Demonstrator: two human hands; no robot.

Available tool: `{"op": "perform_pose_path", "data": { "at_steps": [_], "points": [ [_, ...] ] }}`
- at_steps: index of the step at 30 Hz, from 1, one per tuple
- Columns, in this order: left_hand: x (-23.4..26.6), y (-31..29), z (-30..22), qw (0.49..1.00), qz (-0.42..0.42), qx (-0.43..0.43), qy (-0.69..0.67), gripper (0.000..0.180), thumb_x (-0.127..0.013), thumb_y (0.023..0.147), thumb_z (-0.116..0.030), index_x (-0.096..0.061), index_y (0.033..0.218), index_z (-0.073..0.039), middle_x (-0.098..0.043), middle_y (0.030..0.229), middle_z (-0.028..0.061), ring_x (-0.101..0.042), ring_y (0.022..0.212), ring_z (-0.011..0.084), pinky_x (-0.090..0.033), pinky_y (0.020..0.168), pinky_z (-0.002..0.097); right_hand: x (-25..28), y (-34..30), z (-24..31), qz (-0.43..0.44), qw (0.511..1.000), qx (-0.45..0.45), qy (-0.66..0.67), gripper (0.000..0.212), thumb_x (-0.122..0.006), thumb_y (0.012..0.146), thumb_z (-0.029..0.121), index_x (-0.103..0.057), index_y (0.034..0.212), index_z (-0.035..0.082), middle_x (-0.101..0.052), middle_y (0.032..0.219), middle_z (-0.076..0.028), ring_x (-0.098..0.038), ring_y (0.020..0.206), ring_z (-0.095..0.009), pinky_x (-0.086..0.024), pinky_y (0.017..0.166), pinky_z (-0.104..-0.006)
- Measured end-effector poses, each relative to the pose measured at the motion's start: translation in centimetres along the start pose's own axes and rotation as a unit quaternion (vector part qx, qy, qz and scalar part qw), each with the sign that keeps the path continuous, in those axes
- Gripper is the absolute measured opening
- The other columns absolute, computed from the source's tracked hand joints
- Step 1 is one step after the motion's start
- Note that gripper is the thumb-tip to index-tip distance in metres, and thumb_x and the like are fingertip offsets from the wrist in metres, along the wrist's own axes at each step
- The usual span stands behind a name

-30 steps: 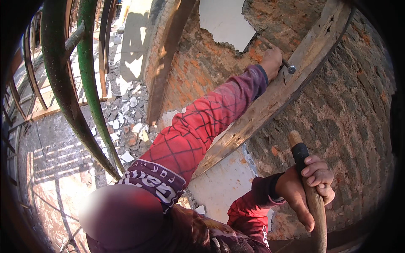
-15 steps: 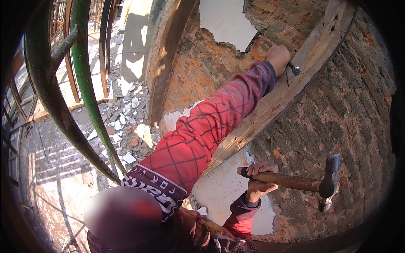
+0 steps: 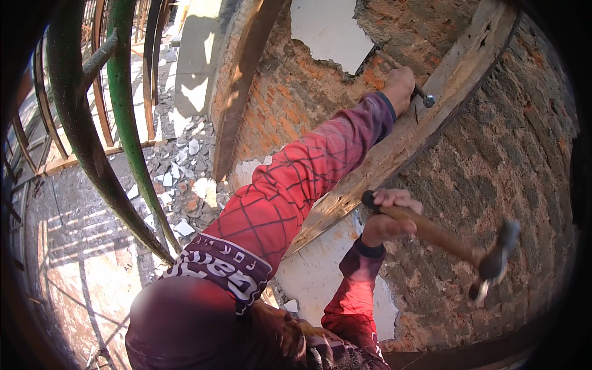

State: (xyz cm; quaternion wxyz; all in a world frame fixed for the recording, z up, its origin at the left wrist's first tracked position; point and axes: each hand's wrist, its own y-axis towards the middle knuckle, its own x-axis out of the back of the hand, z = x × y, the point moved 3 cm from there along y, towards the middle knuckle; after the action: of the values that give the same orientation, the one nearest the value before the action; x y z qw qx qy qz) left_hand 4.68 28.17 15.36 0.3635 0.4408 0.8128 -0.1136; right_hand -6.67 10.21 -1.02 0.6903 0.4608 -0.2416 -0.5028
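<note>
My left hand [image 3: 399,87], on the outstretched arm, is closed around a metal chisel [image 3: 427,97]. The chisel's round struck end sticks out toward the lower right; most of its shaft is hidden in the fist. Beyond the hand lies the broken edge of a white plaster patch [image 3: 330,31] on rough, exposed brick [image 3: 280,92]. Lower right, my right hand [image 3: 390,216] grips the wooden handle of a hammer [image 3: 447,240] near its butt. The hammer's steel head is blurred by motion, in front of the brick wall and apart from the chisel.
A weathered wooden beam [image 3: 370,176] runs diagonally across the wall beneath my left arm. Green and dark metal poles [image 3: 126,117] stand at left. Plaster and brick rubble [image 3: 185,169] covers the ground beside them. Another plaster patch [image 3: 314,268] lies below the beam.
My right hand has moved up with the hammer, whose head now tilts further down to the right. My left hand has shifted slightly left and still holds the chisel.
</note>
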Motion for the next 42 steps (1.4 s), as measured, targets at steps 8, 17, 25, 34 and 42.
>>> {"op": "perform_pose_path", "data": {
  "at_steps": [8, 17, 25, 34, 42],
  "points": [
    [1.3, 1.4, 1.5, 0.999, 0.025, -0.020, -0.041, 0.020, -0.053, 0.083, -0.021, -0.056, 0.081, -0.002, -0.052, 0.074, 0.0082, -0.049, 0.069, 0.0202, -0.038, 0.062, 0.0368, -0.6, 0.4, 6.6, -0.065, 0.996, 0.024, 0.061, 0.071, -0.037, 0.085, 0.074, -0.045, 0.088, 0.004, -0.046, 0.065, -0.008, -0.046, 0.050, -0.018, -0.043, 0.050, -0.0303],
    [1.0, 4.1, 1.4, 0.991, 0.066, 0.051, -0.101, 0.023, -0.055, 0.088, -0.021, -0.049, 0.069, -0.010, -0.049, 0.061, 0.0049, -0.048, 0.048, 0.0183, -0.039, 0.044, 0.0349, -1.5, -2.8, -5.0, 0.048, 0.966, -0.252, -0.031, 0.060, -0.046, 0.091, 0.061, -0.048, 0.076, 0.003, -0.047, 0.057, -0.004, -0.050, 0.046, -0.015, -0.042, 0.046, -0.0278],
    [16.3, 2.6, -2.5, 0.823, 0.396, 0.259, -0.315, 0.028, -0.047, 0.095, -0.022, -0.045, 0.070, -0.010, -0.044, 0.061, -0.0050, -0.045, 0.050, 0.0085, -0.038, 0.046, 0.0262, 6.2, -9.2, -1.4, -0.031, 0.987, -0.157, 0.027, 0.063, -0.054, 0.083, 0.068, -0.043, 0.081, 0.006, -0.044, 0.062, -0.006, -0.047, 0.049, -0.015, -0.044, 0.046, -0.0293],
    [26.1, -1.2, -3.0, 0.969, 0.171, 0.068, -0.166, 0.032, -0.046, 0.097, -0.030, -0.045, 0.070, -0.014, -0.041, 0.058, -0.0055, -0.041, 0.046, 0.0090, -0.036, 0.042, 0.0261, 8.2, -16.5, -0.1, -0.105, 0.937, -0.325, 0.075, 0.051, -0.052, 0.091, 0.055, -0.043, 0.083, 0.006, -0.043, 0.062, -0.005, -0.046, 0.049, -0.015, -0.045, 0.047, -0.0315],
    [39.8, -15.3, 16.4, 0.963, -0.003, 0.271, 0.000, 0.031, -0.050, 0.095, -0.037, -0.043, 0.073, -0.017, -0.037, 0.057, -0.0063, -0.035, 0.045, 0.0074, -0.030, 0.040, 0.0245, 7.1, -20.9, -1.8, -0.013, 0.904, -0.401, 0.151, 0.024, -0.060, 0.091, 0.023, -0.044, 0.081, 0.008, -0.043, 0.064, -0.003, -0.044, 0.053, -0.014, -0.044, 0.057, -0.0326]
  ]
}}
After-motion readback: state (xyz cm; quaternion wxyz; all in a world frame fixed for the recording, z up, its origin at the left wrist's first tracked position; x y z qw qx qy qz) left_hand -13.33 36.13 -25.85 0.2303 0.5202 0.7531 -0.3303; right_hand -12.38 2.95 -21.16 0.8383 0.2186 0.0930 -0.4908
